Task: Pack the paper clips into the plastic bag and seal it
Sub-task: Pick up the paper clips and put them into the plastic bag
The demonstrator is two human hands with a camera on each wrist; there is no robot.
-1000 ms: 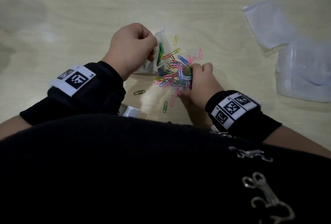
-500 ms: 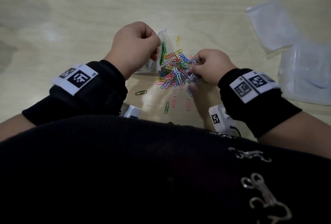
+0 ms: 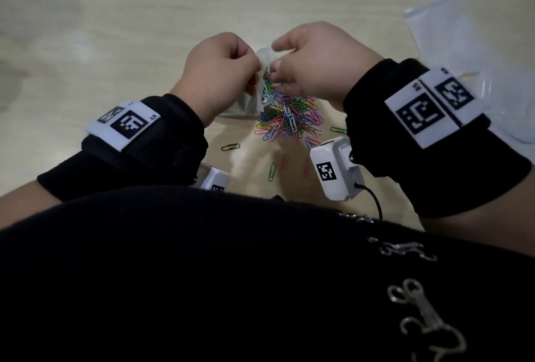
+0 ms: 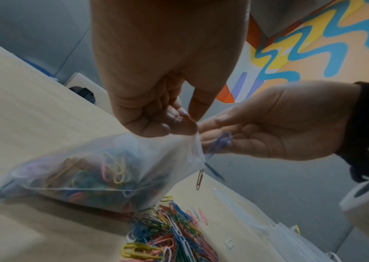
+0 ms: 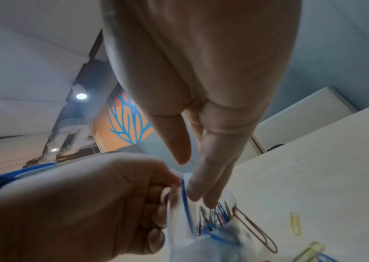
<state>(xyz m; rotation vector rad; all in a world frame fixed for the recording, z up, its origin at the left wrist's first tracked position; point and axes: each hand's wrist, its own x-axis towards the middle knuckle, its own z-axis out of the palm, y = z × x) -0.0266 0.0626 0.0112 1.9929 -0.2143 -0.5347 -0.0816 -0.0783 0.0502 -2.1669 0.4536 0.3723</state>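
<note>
A clear plastic bag [image 3: 246,105] [image 4: 103,168] part filled with coloured clips rests on the table. My left hand [image 3: 220,72] [image 4: 174,124] pinches its top rim and holds the mouth up. My right hand [image 3: 315,63] [image 5: 201,186] is at the mouth, fingers almost straight and pointing down into it, thumb apart. A few blue clips [image 4: 219,143] slide off those fingers, and one brown clip [image 4: 199,179] drops outside the bag. The pile of paper clips [image 3: 289,121] [image 4: 170,235] lies on the table just below the right hand.
Stray clips [image 3: 230,147] lie toward the table's near edge. A clear plastic box [image 3: 509,106] and a spare bag [image 3: 443,34] sit at the right. A red clip [image 5: 255,230] and a yellow clip [image 5: 295,225] lie beside the bag.
My right hand left the pile, rose with clips and moved left to the bag's mouth. My left hand kept its pinch on the rim.
</note>
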